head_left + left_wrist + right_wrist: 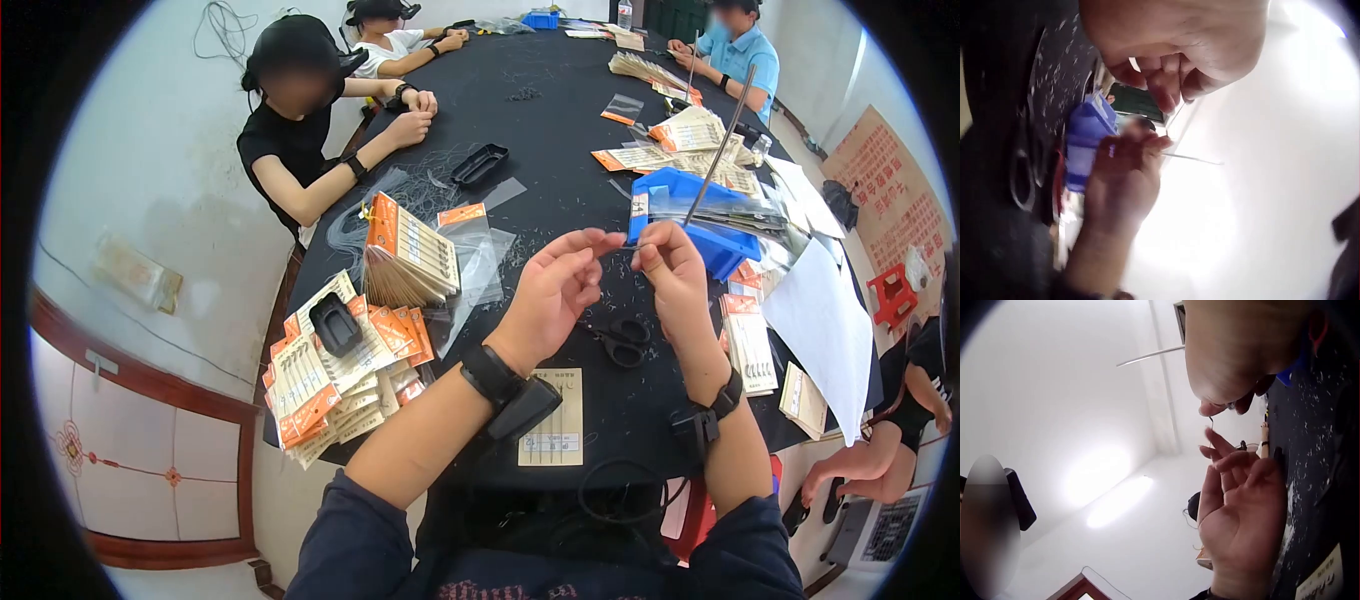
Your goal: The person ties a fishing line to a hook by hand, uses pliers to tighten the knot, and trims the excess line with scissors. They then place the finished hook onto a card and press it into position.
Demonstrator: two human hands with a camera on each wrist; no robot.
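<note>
Over the near part of the table, my left hand (pixel 560 285) and right hand (pixel 672 275) face each other, fingertips a short gap apart. Thumb and forefinger of the right hand pinch a small dark hook-like piece (pixel 1212 419), most of it hidden by the fingers. From it a thin line (pixel 1212 447) runs to my left hand (pixel 1241 506), where thumb and forefinger pinch it. Out past the right hand's fingers sticks a thin metal rod (pixel 722 140). Below the hands lie black scissors (pixel 625 345) and a cream card (pixel 555 420) bearing several thin dark strips.
Stacks of orange-and-cream cards (pixel 410 255) and a small black tray (pixel 336 325) sit at left. To the right are a blue bin (pixel 725 255), more cards (pixel 748 340) and white paper (pixel 825 320). Line scraps litter the black tablecloth (pixel 540 130). Other people sit around the table.
</note>
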